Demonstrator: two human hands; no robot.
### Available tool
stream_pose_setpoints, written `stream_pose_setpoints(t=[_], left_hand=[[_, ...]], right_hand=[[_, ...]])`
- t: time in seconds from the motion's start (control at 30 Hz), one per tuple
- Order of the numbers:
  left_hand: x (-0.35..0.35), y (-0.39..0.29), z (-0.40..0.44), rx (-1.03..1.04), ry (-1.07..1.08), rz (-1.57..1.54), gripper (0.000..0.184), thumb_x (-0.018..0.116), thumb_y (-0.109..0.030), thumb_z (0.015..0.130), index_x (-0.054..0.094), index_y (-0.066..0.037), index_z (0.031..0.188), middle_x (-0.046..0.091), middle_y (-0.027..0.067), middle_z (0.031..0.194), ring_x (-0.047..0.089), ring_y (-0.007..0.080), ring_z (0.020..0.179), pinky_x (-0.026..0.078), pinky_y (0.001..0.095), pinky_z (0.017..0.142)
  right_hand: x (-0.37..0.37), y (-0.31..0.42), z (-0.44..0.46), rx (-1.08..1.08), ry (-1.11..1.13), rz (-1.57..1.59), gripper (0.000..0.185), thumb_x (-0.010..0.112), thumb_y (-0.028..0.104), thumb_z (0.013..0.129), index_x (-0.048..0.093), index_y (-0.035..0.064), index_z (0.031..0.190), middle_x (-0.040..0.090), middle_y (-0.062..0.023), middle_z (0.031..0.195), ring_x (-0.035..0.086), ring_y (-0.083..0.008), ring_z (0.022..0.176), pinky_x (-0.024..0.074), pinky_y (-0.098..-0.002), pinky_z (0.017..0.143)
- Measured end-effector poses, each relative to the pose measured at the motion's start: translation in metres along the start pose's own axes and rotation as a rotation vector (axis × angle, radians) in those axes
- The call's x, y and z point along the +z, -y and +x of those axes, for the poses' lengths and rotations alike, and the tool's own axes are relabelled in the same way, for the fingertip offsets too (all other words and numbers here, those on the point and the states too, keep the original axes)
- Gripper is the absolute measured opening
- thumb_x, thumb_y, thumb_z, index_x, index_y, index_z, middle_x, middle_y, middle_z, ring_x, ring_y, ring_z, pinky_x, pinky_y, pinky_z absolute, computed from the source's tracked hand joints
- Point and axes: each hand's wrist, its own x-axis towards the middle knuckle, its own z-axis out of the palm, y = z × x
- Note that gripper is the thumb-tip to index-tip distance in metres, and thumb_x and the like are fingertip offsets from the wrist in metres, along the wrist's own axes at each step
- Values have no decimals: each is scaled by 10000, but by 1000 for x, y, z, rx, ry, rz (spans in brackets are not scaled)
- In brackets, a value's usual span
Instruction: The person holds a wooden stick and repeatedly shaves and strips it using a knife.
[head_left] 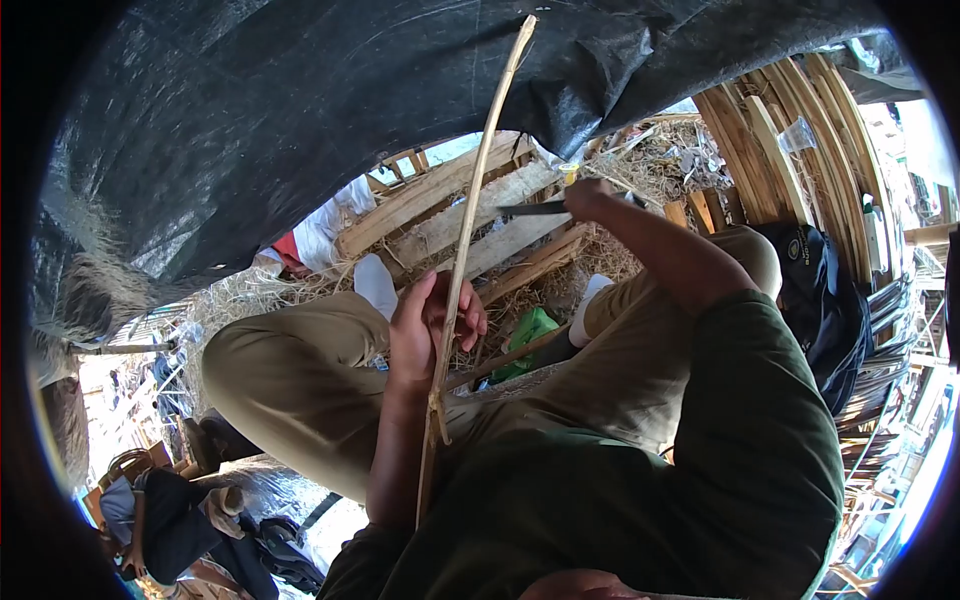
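A long, thin, pale stick (480, 165) stands slanted in front of me, its lower end beside my left forearm. My left hand (430, 315) is around the middle of the stick, with its fingers curled. Farther off and to the right, my right hand (590, 198) is closed on the handle of a knife. The dark blade (535, 209) points left toward the stick, and a gap shows between its tip and the wood.
Wooden boards (440, 220) lie on straw beyond my legs. A dark tarp (300, 90) hangs overhead. A green bag (527, 338) sits between my legs, a dark backpack (815, 300) at the right. Another person (175, 520) is at the lower left.
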Motion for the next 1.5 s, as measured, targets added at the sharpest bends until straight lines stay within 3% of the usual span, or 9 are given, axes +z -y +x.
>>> stream_pose_setpoints(t=[0.13, 0.27, 0.4, 0.5, 0.6, 0.77, 0.9, 1.2, 1.5], left_hand=[[-8, 7, 3, -4, 56, -54, 425, 332, -427, 1025, 510, -72, 874, 560, 82, 715, 602, 206, 677, 424, 263, 469], [-4, 2, -3, -90, 79, -40, 366, 312, -372, 1049, 507, -84, 936, 586, 74, 749, 619, 170, 639, 427, 239, 419], [9, -11, -17, -143, 8, 99, 359, 305, -340, 1044, 544, -74, 1069, 593, 65, 770, 615, 154, 596, 441, 231, 415], [15, -5, -19, -148, 7, 55, 440, 308, -348, 1042, 516, -48, 1289, 597, 72, 792, 622, 156, 570, 436, 215, 400], [21, -6, -25, -197, 86, -13, 456, 301, -376, 1049, 495, -46, 1297, 596, 79, 800, 620, 159, 554, 419, 218, 377], [37, -8, -38, -228, 176, 44, 595, 287, -403, 1064, 200, -136, 1588, 576, 92, 713, 567, 160, 485, 396, 243, 373], [41, -2, -51, -259, 265, -57, 585, 278, -415, 1069, 251, -109, 1567, 508, 89, 625, 479, 175, 433, 430, 273, 432], [44, 23, -97, -304, 188, -166, 557, 269, -486, 1067, 417, -17, 1329, 500, 88, 647, 590, 270, 496, 479, 329, 431], [41, 21, -116, -265, 111, -202, 448, 315, -457, 1078, 419, -85, 1306, 402, 12, 619, 376, 109, 364, 347, 244, 310]], right_hand=[[-14, -43, 10, 424, -51, -48, 296, 672, 276, 891, 729, 101, 1124, 733, -99, 1102, 723, -276, 970, 595, -481, 744], [-40, -92, -25, 478, -86, -3, 344, 726, 279, 833, 737, 66, 1104, 732, -119, 1117, 722, -269, 973, 597, -463, 730], [-89, -121, -88, 184, 150, 210, 229, 699, 225, 895, 698, -5, 891, 712, -103, 774, 696, -200, 639, 564, -332, 537], [-139, -107, -147, 191, 222, 300, 282, 691, 270, 932, 686, -4, 864, 707, -73, 769, 659, -173, 599, 545, -326, 518], [-158, -110, -171, 247, 281, 401, 324, 655, 313, 959, 712, 18, 839, 689, -39, 712, 613, -143, 541, 512, -324, 490], [-176, -144, -221, 116, 212, 485, 444, 583, 369, 998, 720, 7, 779, 661, -41, 626, 589, -132, 480, 495, -318, 464], [-168, -186, -251, -31, 45, 649, 436, 586, 325, 998, 695, -12, 743, 616, -51, 553, 520, -116, 377, 420, -281, 374], [-143, -226, -269, -153, -159, 920, 488, 641, 422, 955, 653, -17, 742, 602, -65, 548, 506, -115, 362, 397, -254, 355], [-141, -218, -276, -178, -316, 1111, 481, 682, 454, 915, 658, -12, 797, 621, -57, 608, 545, -108, 419, 402, -241, 362]])
